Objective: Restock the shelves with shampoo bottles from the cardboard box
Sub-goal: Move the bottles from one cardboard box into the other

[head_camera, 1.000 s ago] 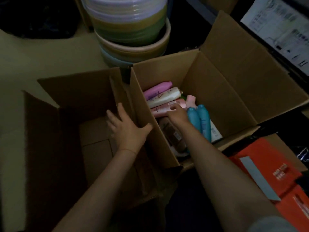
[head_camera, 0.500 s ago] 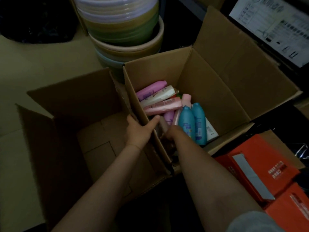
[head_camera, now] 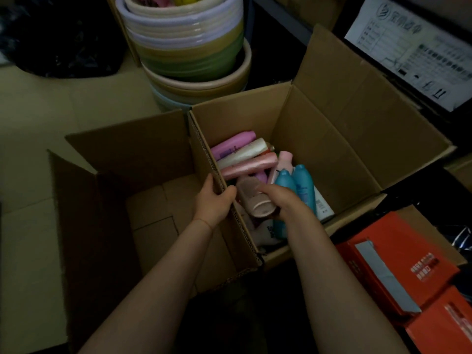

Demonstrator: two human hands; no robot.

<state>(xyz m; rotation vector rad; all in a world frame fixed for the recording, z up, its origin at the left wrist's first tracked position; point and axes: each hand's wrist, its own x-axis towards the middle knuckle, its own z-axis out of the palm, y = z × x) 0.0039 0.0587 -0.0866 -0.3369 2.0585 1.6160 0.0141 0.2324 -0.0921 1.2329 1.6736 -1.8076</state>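
bottles in play: the right hand (head_camera: pixel 286 200) curls around a pale pink bottle (head_camera: pixel 256 200), tipped with its base toward the camera, near the left wall of the cardboard box (head_camera: pixel 332 154), above the pile. the left hand (head_camera: pixel 215 198) clamps that wall's rim, thumb inside, fingers outside, steadying it. pink, cream and blue bottles (head_camera: pixel 296 185) lie packed behind. this looks like the pick-out step; next the bottle needs lifting clear of the rim and carrying to a shelf, none in view. an empty box (head_camera: pixel 122 154) sits open alongside.
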